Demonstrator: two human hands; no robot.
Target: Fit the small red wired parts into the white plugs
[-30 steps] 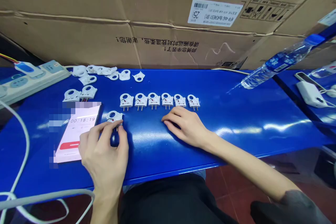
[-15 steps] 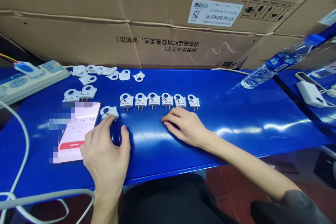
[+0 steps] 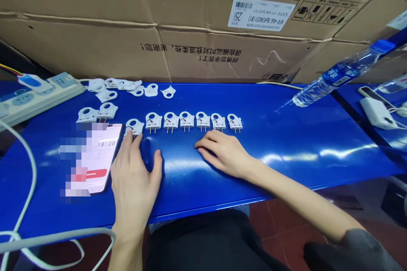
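My left hand [image 3: 135, 173] lies over the blue table with thumb spread, its fingertips touching the lower edge of a white plug half [image 3: 134, 125] with a round hole and metal pins. That piece stands at the left end of a row of several like plug halves [image 3: 186, 120], pins pointing toward me. Resting on the table below the row's right part is my right hand [image 3: 222, 152], its fingers loosely bent and nothing seen in them. Left of my left hand lies a phone [image 3: 111, 156] with a running timer, partly blurred out.
Two more plug halves [image 3: 107, 111] lie above the phone, and a pile of white covers [image 3: 122, 84] behind them. A power strip [image 3: 41, 97] with cables is at the left. At the right a water bottle [image 3: 343, 74] leans. A large cardboard box [image 3: 190, 4] stands behind the table.
My left hand has moved up and slightly right, and the plug half at its fingertips has been pushed up and straightened beside the row. My right hand has stayed in place.
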